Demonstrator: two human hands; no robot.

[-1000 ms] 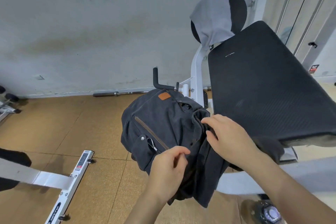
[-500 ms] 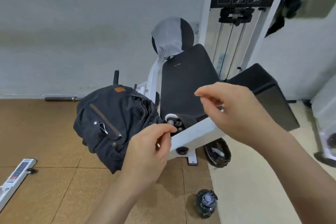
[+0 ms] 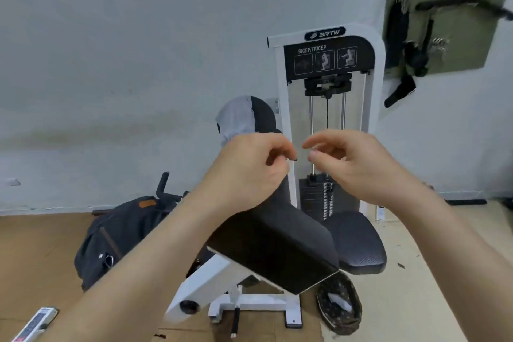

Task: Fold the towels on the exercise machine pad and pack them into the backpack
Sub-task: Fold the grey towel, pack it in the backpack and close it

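Left of the pad (image 3: 277, 244) lies the backpack (image 3: 122, 230), your hands now off it. Behind the pad hangs the grey towel (image 3: 238, 119). Above the pad your left hand (image 3: 249, 169) curls, perhaps pinching something tiny; I cannot tell. Your right hand (image 3: 352, 164) is loose and empty.

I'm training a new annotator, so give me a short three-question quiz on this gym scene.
1. True or false: the grey towel lies folded in a basket.
2. The backpack is: A on a table; B left of the arm pad; C on a shelf.
3. Fill in: the machine's label reads ____/TRICEP.
Key: 1 false, it drapes over the round pad; 2 B; 3 BICEP.
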